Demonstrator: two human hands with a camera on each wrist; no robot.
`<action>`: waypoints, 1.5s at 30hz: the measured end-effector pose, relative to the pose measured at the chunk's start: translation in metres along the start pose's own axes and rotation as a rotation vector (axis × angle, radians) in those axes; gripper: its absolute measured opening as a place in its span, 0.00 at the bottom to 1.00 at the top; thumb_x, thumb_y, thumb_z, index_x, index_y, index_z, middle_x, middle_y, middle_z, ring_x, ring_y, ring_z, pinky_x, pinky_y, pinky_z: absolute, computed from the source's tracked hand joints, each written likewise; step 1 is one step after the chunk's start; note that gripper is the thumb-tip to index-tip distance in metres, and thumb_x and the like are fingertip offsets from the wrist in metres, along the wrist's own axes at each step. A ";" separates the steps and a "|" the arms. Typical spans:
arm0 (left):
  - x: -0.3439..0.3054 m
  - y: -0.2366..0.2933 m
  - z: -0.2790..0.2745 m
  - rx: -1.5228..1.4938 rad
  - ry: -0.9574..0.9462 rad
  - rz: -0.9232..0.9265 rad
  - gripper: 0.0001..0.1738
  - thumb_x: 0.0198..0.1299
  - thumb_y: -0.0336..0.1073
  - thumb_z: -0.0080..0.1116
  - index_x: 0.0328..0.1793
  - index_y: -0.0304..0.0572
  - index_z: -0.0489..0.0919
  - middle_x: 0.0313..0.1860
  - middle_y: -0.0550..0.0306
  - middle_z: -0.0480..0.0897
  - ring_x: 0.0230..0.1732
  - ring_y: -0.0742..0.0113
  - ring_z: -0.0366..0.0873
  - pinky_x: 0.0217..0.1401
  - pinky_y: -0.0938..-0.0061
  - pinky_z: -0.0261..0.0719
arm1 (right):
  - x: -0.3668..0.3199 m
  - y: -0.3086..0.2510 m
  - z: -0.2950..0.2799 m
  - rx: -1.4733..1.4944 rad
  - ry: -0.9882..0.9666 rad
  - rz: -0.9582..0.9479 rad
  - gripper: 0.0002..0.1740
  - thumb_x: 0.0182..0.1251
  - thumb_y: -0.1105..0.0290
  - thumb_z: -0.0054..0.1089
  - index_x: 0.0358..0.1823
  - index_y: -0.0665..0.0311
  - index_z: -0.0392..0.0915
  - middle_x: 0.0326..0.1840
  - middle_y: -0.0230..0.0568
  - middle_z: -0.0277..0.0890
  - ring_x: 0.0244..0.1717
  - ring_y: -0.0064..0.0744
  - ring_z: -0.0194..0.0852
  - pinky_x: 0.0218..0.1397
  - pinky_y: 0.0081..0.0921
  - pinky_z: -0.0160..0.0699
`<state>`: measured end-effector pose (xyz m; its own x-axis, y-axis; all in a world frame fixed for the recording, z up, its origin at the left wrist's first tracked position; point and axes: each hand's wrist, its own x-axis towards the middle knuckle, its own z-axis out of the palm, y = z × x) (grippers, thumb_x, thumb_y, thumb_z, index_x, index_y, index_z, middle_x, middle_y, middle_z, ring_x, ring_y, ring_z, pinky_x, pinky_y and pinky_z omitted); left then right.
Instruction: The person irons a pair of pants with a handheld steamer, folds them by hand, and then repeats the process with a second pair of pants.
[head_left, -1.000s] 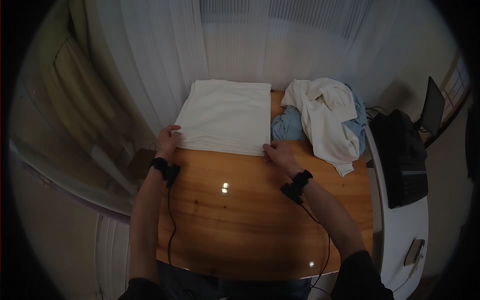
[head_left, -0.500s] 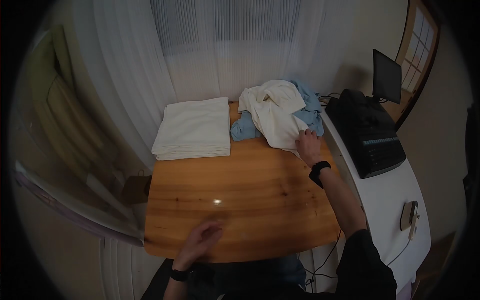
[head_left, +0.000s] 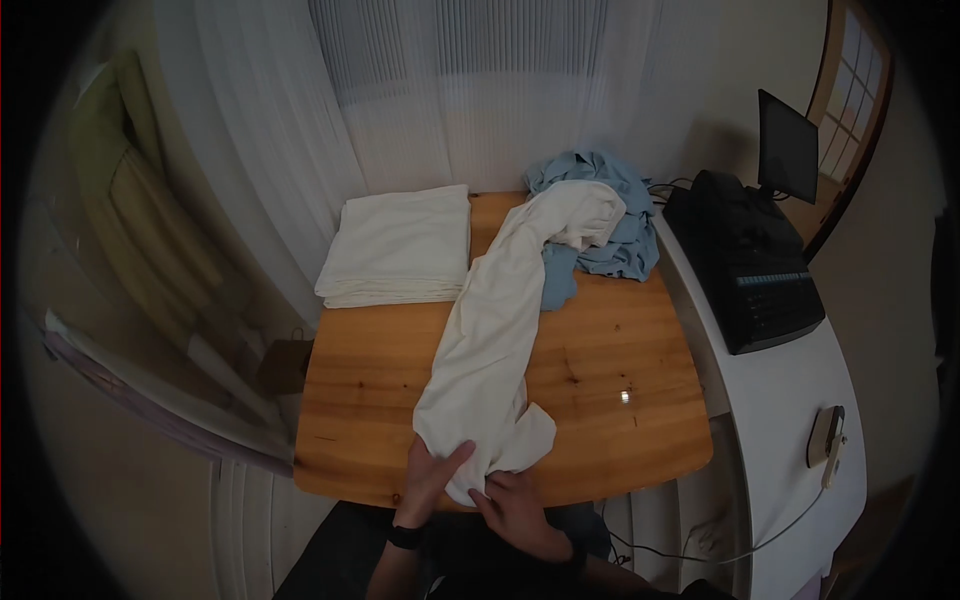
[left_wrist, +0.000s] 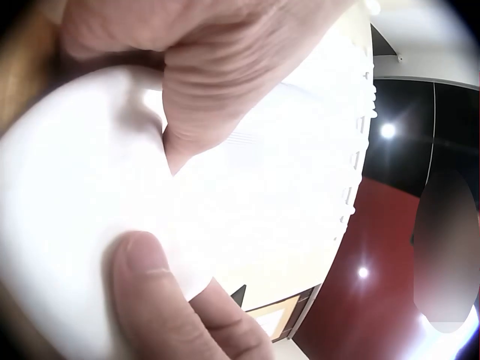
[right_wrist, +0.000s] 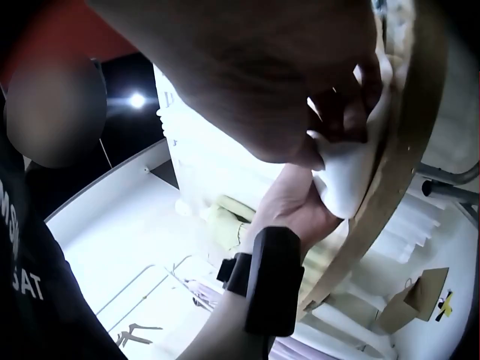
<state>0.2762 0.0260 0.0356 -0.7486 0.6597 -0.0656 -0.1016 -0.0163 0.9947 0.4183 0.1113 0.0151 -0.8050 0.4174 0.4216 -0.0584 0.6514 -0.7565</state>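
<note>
A long white garment (head_left: 487, 330) stretches from the back right of the wooden table (head_left: 600, 420) to its front edge. My left hand (head_left: 428, 480) holds the left side of its near end, thumb lying over the cloth and fingers partly hidden. Just to the right, my right hand (head_left: 515, 508) pinches the same end with curled fingers. Both hands meet at the white cloth (left_wrist: 67, 210) in the left wrist view. In the right wrist view a small fold (right_wrist: 346, 176) pokes out between them at the table edge.
A squarely folded white stack (head_left: 400, 245) lies at the back left. Crumpled blue cloth (head_left: 635, 240) sits at the back right, partly under the garment's far end. A black machine with a screen (head_left: 745, 270) stands on the white side desk (head_left: 770, 400).
Both hands have left the folded stack. The right hand reached to the cloth pile, and the white garment now lies drawn out towards the body, held by both hands.
</note>
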 end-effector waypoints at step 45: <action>-0.032 -0.027 0.131 1.017 -0.478 0.570 0.19 0.60 0.40 0.66 0.57 0.44 0.81 0.80 0.44 0.61 0.81 0.39 0.53 0.79 0.46 0.56 | 0.064 -0.086 -0.300 -0.115 -0.442 0.074 0.33 0.56 0.54 0.77 0.46 0.73 0.69 0.44 0.52 0.77 0.44 0.39 0.79 0.51 0.37 0.77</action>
<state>0.3887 0.1040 0.0213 -0.1868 0.9584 0.2157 0.8657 0.0568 0.4974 0.5492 0.2718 0.2573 -0.9805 0.1714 0.0961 0.0544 0.7067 -0.7054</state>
